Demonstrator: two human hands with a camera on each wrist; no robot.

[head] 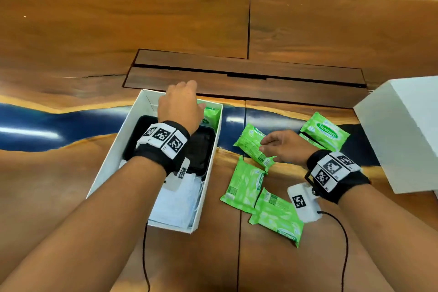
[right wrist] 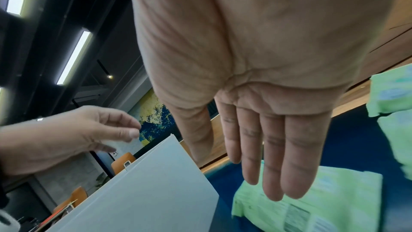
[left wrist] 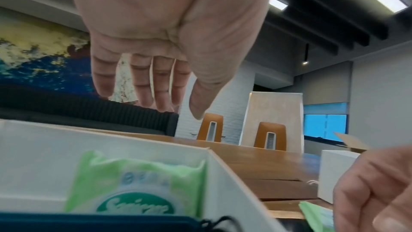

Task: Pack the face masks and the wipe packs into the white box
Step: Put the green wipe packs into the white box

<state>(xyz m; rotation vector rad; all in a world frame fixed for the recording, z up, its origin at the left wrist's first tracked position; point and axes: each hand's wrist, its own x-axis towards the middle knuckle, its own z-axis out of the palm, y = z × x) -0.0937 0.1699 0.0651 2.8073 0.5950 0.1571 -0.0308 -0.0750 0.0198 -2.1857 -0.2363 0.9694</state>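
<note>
- The box [head: 214, 149] sits on the table [head: 71, 185] with white masks [head: 175, 199] at its near end, a black pack [head: 201, 149] in the middle and one wipe pack [head: 211, 115] standing at the far end.
- Five more packs lie on the table right of the box; the nearest pack [head: 253, 146] is under the right hand [head: 286, 147].
- The left hand [head: 179, 106] hovers over the box's far end, fingers loose and spread, holding nothing.
- The right hand reaches with straight fingers just above that pack; whether they touch it I cannot tell.
- The packs look soft, light and slick (film wrappers), so pinching across the short sides should hold best.
- The left wrist view shows the packed one upright against the box wall, which the head view half hides; the right wrist view shows the open palm.
</note>
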